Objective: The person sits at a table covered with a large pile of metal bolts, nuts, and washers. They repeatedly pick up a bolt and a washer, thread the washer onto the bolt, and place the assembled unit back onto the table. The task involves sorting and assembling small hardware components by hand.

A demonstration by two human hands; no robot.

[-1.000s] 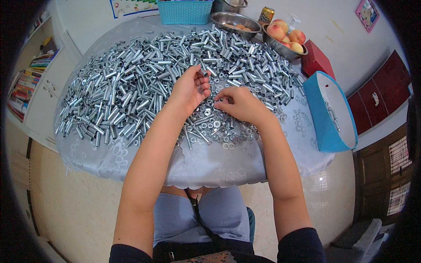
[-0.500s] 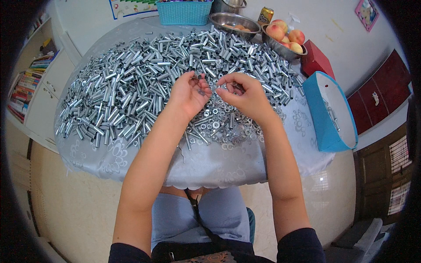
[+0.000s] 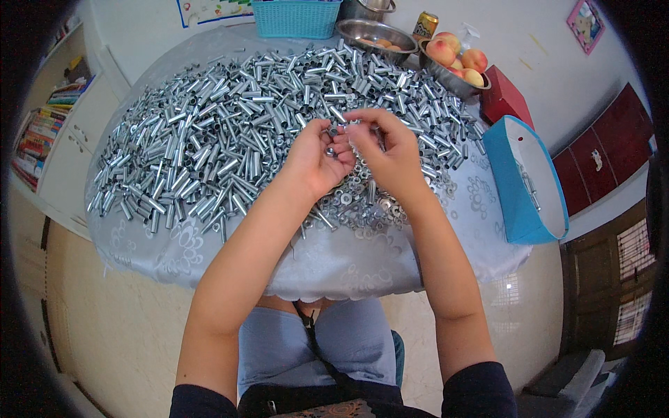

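My left hand (image 3: 317,164) is palm up over the heap, fingers curled around small metal hardware. A shiny round metal piece (image 3: 330,151) shows in its palm, and a dark-ended metal piece (image 3: 332,132) sits by the thumb tip. My right hand (image 3: 387,150) meets it from the right, thumb and fingers pinched close to the left fingertips; whatever they hold is too small and blurred to make out. Beneath and beyond the hands spreads a wide heap of silvery metal tubes (image 3: 230,125). Nearer me lies a pile of flat metal washers (image 3: 359,205).
The round table wears a silver patterned tablecloth (image 3: 334,261). At right stands a blue fabric bin (image 3: 512,188) with metal pieces inside, beside a red box (image 3: 505,97). Along the back are a bowl of peaches (image 3: 456,82), a metal basin (image 3: 348,31), a can (image 3: 425,26) and a turquoise basket (image 3: 296,19).
My left hand has shifted right and turned slightly, its fingers now under my right fingertips. The right hand has moved a little left, its fingers overlapping the left hand's.
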